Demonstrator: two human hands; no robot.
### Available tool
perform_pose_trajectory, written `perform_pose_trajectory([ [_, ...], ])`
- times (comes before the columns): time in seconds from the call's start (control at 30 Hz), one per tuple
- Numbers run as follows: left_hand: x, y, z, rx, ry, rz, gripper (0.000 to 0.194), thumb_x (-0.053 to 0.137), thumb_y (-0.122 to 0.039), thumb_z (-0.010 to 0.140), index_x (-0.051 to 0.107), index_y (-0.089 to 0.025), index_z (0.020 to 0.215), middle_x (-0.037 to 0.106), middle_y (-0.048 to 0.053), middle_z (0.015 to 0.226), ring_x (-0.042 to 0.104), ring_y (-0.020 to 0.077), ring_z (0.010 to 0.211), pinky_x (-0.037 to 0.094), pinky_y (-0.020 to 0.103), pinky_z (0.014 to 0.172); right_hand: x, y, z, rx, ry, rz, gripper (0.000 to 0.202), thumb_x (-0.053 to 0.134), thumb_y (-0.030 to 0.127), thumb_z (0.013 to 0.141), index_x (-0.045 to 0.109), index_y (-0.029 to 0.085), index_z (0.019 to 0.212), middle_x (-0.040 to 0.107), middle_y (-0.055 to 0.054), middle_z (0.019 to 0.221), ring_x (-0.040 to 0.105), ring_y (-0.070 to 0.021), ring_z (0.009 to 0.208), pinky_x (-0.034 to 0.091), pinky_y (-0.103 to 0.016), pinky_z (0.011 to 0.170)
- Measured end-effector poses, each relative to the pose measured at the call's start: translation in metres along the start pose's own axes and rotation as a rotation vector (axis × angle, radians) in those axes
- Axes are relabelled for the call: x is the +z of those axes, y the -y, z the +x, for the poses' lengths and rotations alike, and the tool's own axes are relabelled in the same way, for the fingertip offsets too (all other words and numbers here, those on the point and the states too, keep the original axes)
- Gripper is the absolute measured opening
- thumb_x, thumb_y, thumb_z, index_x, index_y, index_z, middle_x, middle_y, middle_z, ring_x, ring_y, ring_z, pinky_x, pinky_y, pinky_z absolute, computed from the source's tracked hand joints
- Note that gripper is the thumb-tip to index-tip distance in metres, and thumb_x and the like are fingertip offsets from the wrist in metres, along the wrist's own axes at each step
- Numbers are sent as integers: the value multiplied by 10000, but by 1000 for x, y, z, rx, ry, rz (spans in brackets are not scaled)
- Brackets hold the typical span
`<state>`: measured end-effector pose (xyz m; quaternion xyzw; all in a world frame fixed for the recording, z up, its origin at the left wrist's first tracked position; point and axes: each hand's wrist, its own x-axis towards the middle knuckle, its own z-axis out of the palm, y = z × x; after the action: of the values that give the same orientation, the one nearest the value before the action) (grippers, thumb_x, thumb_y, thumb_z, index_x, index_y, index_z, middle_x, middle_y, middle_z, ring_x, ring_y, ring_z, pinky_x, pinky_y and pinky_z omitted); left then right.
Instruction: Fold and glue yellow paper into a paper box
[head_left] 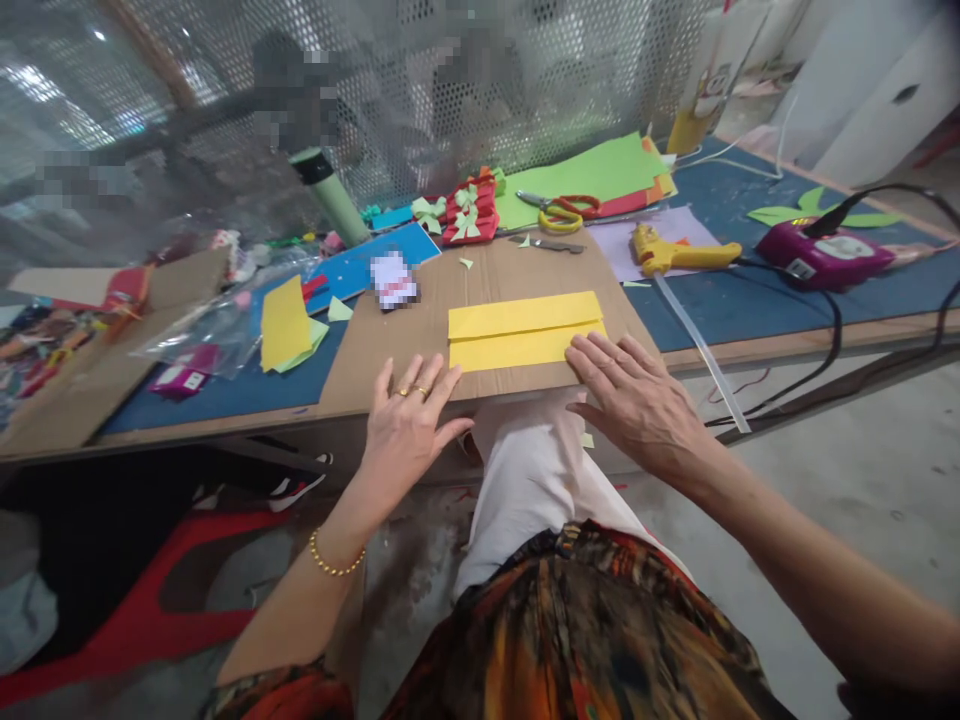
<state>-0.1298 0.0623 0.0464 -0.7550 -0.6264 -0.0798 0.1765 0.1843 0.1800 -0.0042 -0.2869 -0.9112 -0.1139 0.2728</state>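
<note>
A folded sheet of yellow paper (517, 345) lies on the brown cardboard (420, 330) near the table's front edge, with a fold line running along its length. The fingers of my right hand (637, 390) are stretched out, and their tips rest on the paper's lower right corner. At the paper's lower left corner is my left hand (409, 415), its fingers spread and laid on the cardboard; the forefinger tip is close to the paper, and I cannot tell whether it touches. Neither hand holds anything.
Behind the paper are scissors (562, 212), a knife (551, 245), red pieces with green bows (471, 212) and green sheets (585, 180). A yellow glue gun (682, 252) with a glue stick lies right, beside a purple box (825, 250) with cables. A green bottle (330, 195) stands back left.
</note>
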Motion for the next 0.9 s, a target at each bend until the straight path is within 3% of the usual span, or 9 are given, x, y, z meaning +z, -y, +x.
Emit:
perform_pose_trajectory([
  [0.1, -16, 5, 6, -38, -38, 42, 496, 688, -512, 1050, 795, -120, 1335, 724, 249, 1492, 636, 469, 1465, 342, 724, 1314, -1, -3, 1, -50, -11, -42, 520, 626, 281, 1087, 569, 45, 1547, 648, -246, 1579, 617, -370, 1496, 509, -583, 1246],
  [0.17, -26, 9, 23, -64, -89, 24, 435, 644, -518, 1072, 836, -152, 1208, 718, 229, 1511, 633, 458, 1466, 359, 711, 1302, -2, -5, 1, -80, -20, -73, 489, 610, 277, 1098, 578, 39, 1525, 661, -247, 1563, 635, -361, 1479, 527, -567, 1232],
  [0.23, -30, 10, 51, -32, -86, -43, 426, 632, -478, 1086, 788, -175, 1342, 664, 196, 1597, 596, 413, 1511, 384, 653, 1299, -3, -6, 2, -87, -21, -97, 480, 603, 283, 1106, 578, 42, 1520, 663, -241, 1562, 640, -354, 1475, 535, -557, 1228],
  [0.43, -8, -2, 147, 170, 354, -248, 666, 665, -319, 1046, 501, -159, 1672, 525, 179, 1731, 551, 338, 1550, 419, 498, 1282, 1, -11, 0, -114, -60, -83, 471, 635, 255, 1082, 595, 43, 1501, 676, -243, 1544, 656, -367, 1454, 562, -562, 1207],
  [0.57, 3, -8, 167, 191, 365, -167, 554, 559, -266, 1051, 599, -163, 1593, 755, 177, 1450, 718, 315, 1290, 520, 452, 1126, 6, -15, -3, -116, -69, -18, 525, 637, 245, 1074, 559, 46, 1554, 631, -262, 1590, 609, -375, 1505, 537, -588, 1233],
  [0.67, 3, -6, 169, 188, 311, -121, 500, 445, -136, 1010, 747, -176, 1407, 838, 153, 1172, 767, 263, 1027, 541, 377, 925, 6, -14, -3, -89, -50, 20, 563, 619, 241, 1079, 519, 62, 1603, 600, -266, 1622, 564, -369, 1549, 498, -609, 1266],
  [0.77, -3, 3, 175, 127, 269, -165, 378, 455, -133, 975, 826, -162, 1045, 813, 131, 942, 703, 243, 851, 475, 356, 792, 1, -11, -2, -72, -31, 50, 585, 634, 310, 1083, 518, 74, 1604, 581, -265, 1641, 530, -385, 1575, 473, -631, 1279],
  [0.83, -11, 11, 179, 60, 234, -251, 285, 520, -167, 942, 715, -186, 735, 692, 66, 721, 584, 205, 708, 403, 355, 723, -5, -10, -1, -60, -39, 53, 561, 634, 392, 1088, 561, 91, 1556, 592, -260, 1632, 532, -394, 1571, 468, -641, 1278],
  [0.9, -21, 19, 179, -27, 241, -390, 346, 569, -174, 898, 487, -215, 563, 478, -5, 579, 419, 153, 606, 314, 349, 659, -12, -12, 2, -46, -64, 30, 497, 609, 426, 1100, 612, 109, 1483, 633, -249, 1592, 562, -391, 1543, 473, -638, 1271],
])
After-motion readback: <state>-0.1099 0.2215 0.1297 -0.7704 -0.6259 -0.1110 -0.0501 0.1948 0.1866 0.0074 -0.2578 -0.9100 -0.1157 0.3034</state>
